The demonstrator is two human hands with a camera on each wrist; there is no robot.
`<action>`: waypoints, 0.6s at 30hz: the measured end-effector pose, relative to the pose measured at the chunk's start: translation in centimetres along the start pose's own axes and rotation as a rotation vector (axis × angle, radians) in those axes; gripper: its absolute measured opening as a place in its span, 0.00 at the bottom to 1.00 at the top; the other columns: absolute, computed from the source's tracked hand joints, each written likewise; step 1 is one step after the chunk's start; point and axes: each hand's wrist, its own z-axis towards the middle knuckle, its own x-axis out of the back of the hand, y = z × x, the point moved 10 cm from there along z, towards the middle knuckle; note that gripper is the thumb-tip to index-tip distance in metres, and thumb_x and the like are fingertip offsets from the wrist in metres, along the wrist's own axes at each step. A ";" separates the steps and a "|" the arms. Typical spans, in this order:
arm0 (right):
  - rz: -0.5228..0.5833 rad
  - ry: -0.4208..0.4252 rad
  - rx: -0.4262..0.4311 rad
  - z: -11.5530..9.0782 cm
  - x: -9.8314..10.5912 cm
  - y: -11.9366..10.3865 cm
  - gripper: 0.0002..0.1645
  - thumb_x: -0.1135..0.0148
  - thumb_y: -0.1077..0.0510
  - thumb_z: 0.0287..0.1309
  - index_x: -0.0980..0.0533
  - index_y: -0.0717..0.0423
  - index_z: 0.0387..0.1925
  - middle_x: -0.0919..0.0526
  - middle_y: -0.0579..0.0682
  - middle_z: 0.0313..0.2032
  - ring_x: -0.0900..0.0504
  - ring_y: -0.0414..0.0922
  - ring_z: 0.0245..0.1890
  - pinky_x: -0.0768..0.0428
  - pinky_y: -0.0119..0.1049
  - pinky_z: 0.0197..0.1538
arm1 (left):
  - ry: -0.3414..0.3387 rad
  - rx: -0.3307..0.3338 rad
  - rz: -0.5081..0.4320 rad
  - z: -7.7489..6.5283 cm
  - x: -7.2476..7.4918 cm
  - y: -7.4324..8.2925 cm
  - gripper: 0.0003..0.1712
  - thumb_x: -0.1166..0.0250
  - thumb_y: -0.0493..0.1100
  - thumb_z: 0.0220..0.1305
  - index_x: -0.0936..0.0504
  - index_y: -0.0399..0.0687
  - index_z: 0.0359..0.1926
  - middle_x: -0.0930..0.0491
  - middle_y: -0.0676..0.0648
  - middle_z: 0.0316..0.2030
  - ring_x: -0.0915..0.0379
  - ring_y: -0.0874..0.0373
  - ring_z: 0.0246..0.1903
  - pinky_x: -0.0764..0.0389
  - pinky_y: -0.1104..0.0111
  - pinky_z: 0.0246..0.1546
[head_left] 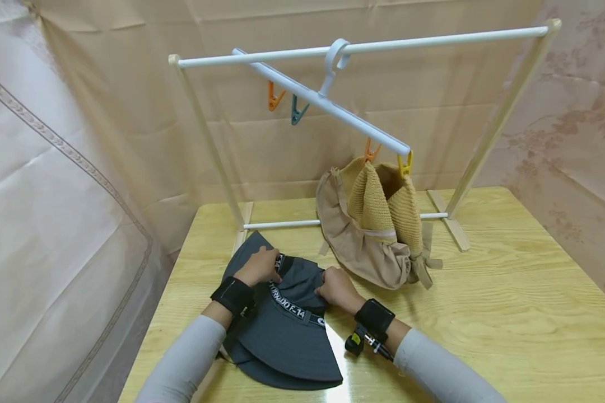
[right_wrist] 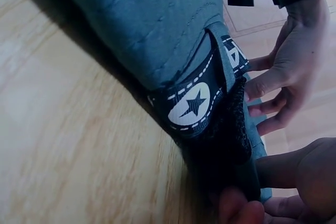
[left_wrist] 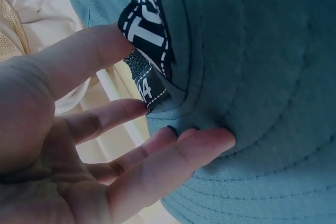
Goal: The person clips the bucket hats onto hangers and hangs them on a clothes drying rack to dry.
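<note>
A dark grey wide-brimmed sun hat [head_left: 287,347] lies on the table, its black band [head_left: 288,305] lettered in white. My left hand [head_left: 259,266] holds the hat at the band; in the left wrist view its thumb [left_wrist: 92,51] meets the band and its fingers [left_wrist: 173,169] lie against the brim. On the other side, my right hand [head_left: 339,287] pinches the hat's edge, close to the tabletop. The right wrist view shows a star patch [right_wrist: 191,106] and a dark fuzzy strip [right_wrist: 240,124] near the right fingers, partly in shadow.
Behind the hat stands a rack [head_left: 292,54] with a white top bar. On it hangs a light-blue hanger [head_left: 327,103] with orange, teal and yellow clips. Two clips hold a tan cloth item [head_left: 368,240] with knitted parts and ties, draping to the table [head_left: 509,313].
</note>
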 end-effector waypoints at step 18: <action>0.189 0.003 -0.079 0.1 -0.1 1.0 0.34 0.29 0.61 0.50 0.45 0.48 0.06 0.48 0.39 0.10 0.46 0.37 0.12 0.45 0.28 0.20 | 0.010 0.007 -0.032 -0.5 0.1 0.0 0.26 0.23 0.39 0.48 0.22 0.41 0.48 0.25 0.39 0.41 0.27 0.47 0.40 0.23 0.58 0.37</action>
